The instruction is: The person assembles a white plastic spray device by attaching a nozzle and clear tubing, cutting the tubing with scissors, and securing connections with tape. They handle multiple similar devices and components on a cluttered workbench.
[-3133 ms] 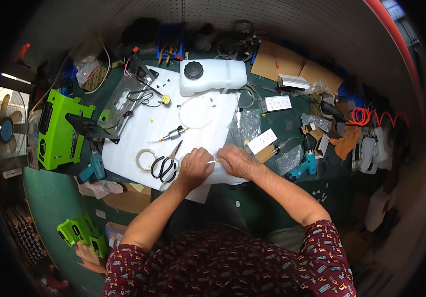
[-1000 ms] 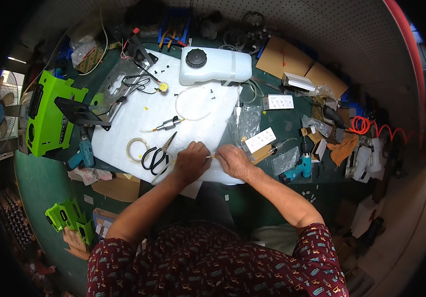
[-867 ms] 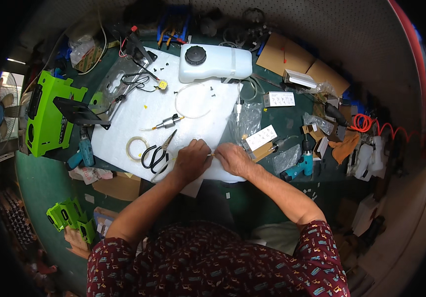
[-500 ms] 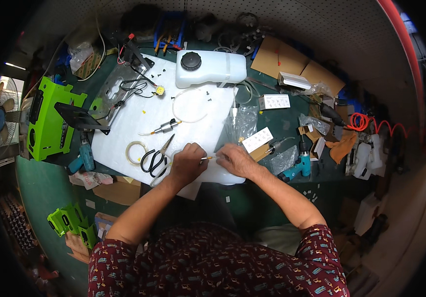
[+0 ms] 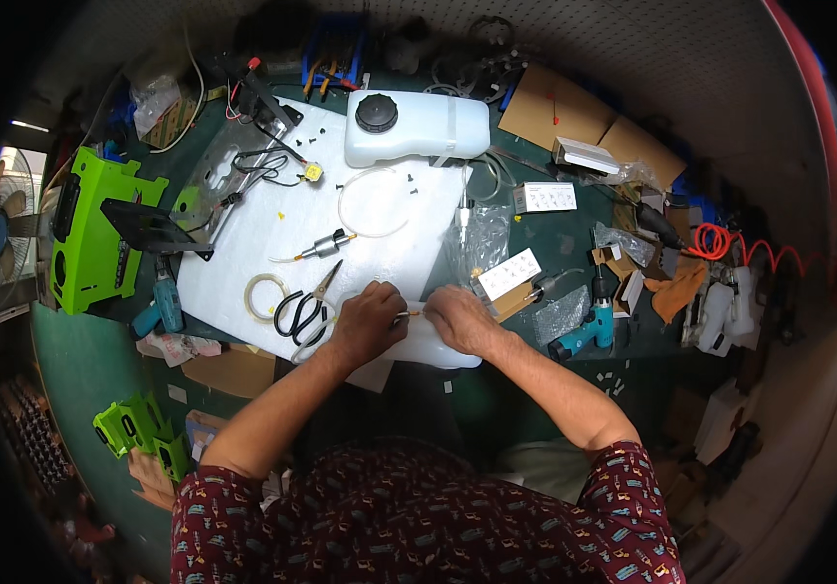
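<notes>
My left hand (image 5: 368, 319) is closed around a small thin fitting (image 5: 407, 314) with a brass-coloured end. That end points toward my right hand (image 5: 457, 319), whose fingers are pinched together just beside it; what they grip is hidden. Beneath both hands lies a translucent white plastic container (image 5: 433, 348) at the table's near edge. Left of my left hand are black-handled scissors (image 5: 307, 310) and a coil of pale tube (image 5: 265, 297). A small metal cylindrical pump (image 5: 327, 244) with a brass-coloured tip rests farther off, near a loop of clear hose (image 5: 372, 201).
A white tank with a black cap (image 5: 418, 129) stands at the back of the white foam sheet (image 5: 243, 263). Bright green housings (image 5: 97, 234) are at left. Small boxes (image 5: 509, 273), a teal drill (image 5: 589, 329) and a red coiled air hose (image 5: 710, 238) lie to the right.
The whole view has shifted slightly. Both hands stay close together over the white container, with the small fitting still between them; little else differs.
</notes>
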Motion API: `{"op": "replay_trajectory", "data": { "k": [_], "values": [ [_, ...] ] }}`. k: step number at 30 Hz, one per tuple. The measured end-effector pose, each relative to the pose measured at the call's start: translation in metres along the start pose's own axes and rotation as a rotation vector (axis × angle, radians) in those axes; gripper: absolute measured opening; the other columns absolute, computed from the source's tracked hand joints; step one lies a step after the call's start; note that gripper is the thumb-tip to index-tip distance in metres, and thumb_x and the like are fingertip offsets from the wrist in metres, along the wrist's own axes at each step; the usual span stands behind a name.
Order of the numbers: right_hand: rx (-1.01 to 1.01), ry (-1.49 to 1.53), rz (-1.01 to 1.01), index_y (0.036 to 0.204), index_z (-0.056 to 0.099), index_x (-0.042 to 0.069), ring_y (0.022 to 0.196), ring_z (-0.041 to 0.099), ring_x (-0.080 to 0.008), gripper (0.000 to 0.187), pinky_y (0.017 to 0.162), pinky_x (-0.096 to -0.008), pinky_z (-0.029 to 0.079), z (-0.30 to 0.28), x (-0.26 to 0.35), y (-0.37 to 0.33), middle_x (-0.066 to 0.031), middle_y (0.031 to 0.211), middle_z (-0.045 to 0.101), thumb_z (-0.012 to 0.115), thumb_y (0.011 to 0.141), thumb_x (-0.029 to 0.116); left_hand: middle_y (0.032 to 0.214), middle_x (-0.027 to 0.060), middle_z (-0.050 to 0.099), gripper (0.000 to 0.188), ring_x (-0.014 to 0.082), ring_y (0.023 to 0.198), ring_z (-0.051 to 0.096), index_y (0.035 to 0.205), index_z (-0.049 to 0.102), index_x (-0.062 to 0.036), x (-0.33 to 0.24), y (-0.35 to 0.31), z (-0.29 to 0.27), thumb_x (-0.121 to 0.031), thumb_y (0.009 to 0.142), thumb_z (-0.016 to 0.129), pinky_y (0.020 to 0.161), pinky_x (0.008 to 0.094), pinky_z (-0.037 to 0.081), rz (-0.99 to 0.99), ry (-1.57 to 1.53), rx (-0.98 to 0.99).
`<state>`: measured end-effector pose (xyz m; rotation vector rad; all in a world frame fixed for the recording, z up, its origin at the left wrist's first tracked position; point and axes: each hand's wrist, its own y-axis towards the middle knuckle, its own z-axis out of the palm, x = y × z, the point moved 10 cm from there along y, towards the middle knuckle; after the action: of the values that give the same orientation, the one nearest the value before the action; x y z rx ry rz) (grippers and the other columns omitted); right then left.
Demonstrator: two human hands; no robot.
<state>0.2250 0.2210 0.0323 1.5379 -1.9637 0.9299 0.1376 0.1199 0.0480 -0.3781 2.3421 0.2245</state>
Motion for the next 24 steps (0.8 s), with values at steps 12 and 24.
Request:
{"op": "replay_trajectory", "data": {
  "k": [12,24],
  "values": [
    [0.032,-0.095,-0.133,0.092,0.067,0.005,0.094,0.062,-0.0358,0.005,0.085,-0.0475,0.052,0.006,0.008,0.003,-0.0134,0.091,0.064,0.064,0.094,0.008,0.096,0.007,0.065,0.016,0.0286,0.089,0.067,0.084,0.066,-0.0086,0.004,0.009,0.005,-0.015,0.076,0.078,0.07,0.0423,0.059,0.0,0.034,0.024],
    [-0.014,-0.109,-0.134,0.088,0.065,0.006,0.092,0.062,-0.0326,0.005,0.083,-0.0448,0.053,0.004,0.011,0.003,-0.011,0.088,0.063,0.067,0.092,0.008,0.092,0.0067,0.065,0.018,0.0288,0.087,0.067,0.083,0.063,-0.0084,0.003,0.012,0.001,-0.014,0.074,0.079,0.068,0.0411,0.058,0.022,0.0,0.011]
  ]
}}
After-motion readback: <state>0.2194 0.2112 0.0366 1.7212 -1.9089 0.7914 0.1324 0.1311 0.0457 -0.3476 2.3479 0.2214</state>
